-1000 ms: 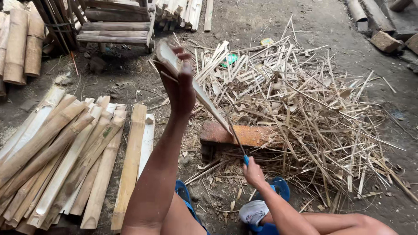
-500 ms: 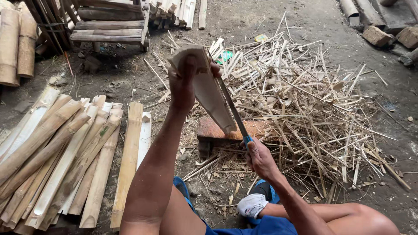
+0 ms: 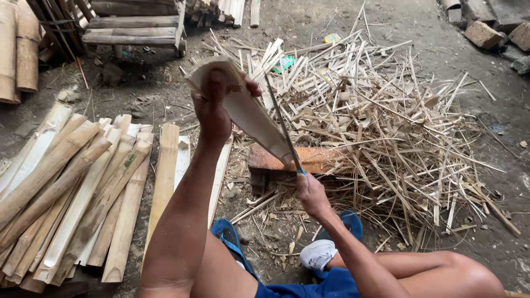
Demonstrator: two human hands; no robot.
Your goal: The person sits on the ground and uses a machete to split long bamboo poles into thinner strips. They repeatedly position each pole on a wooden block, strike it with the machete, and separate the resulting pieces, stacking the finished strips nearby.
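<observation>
My left hand (image 3: pixel 212 105) grips the top end of a curved split bamboo slat (image 3: pixel 251 113), which stands tilted with its lower end on a reddish wooden block (image 3: pixel 320 158). My right hand (image 3: pixel 310 190) is closed on the blue handle of a long thin knife (image 3: pixel 282 124). The blade points up and away, lying along the slat's right edge near its top.
A pile of split bamboo slats (image 3: pixel 72 182) lies on the ground to the left. A heap of thin bamboo strips and shavings (image 3: pixel 386 121) covers the ground to the right. A low wooden bench (image 3: pixel 132 30) stands at the back. My foot in a blue sandal (image 3: pixel 326 251) rests below the block.
The slat has been turned in my left hand, showing its pale inner face more. The knife blade has risen higher along the slat's edge.
</observation>
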